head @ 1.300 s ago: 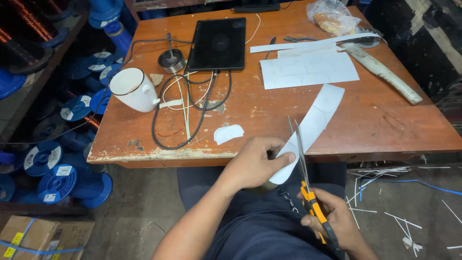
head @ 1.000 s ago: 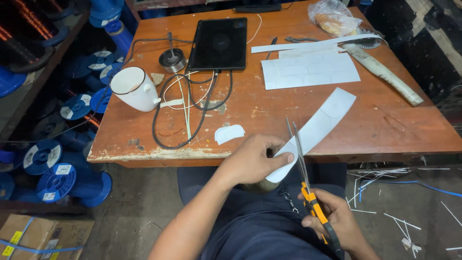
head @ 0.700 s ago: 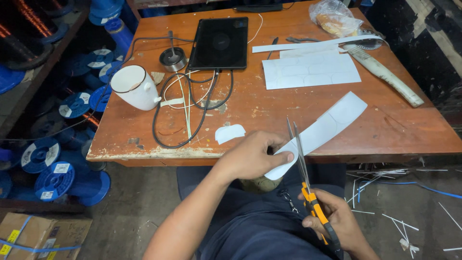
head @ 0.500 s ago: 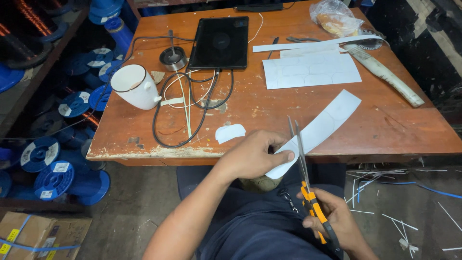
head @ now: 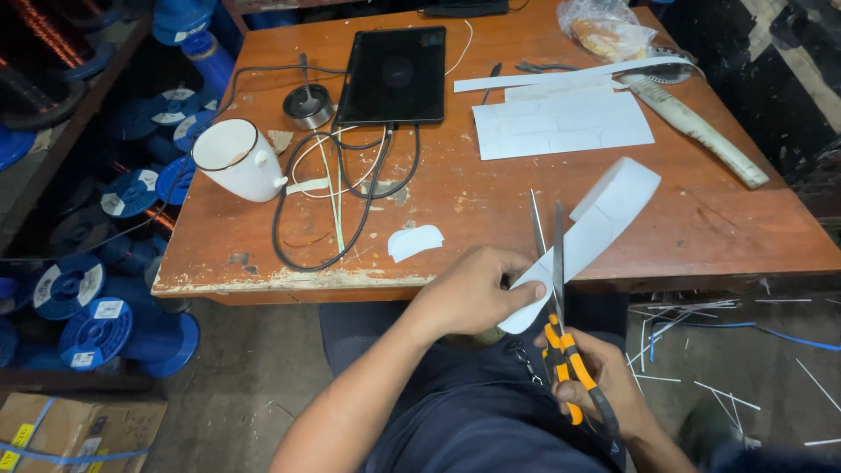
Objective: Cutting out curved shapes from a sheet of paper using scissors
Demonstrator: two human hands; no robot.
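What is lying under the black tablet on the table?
The black tablet lies flat on the wooden table. Black and white cables emerge at its near edge. Anything beneath it is covered.

paper strip (head: 585,238): near end hidden under left hand (head: 477,293) | right hand (head: 604,385): fingers perhaps partly hidden by scissors (head: 561,350)

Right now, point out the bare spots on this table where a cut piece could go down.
Bare wood lies between the white sheet and the small cut scrap, and along the right side below the long wrapped tool. Crowded: the left half, with mug, looped cables and tablet.
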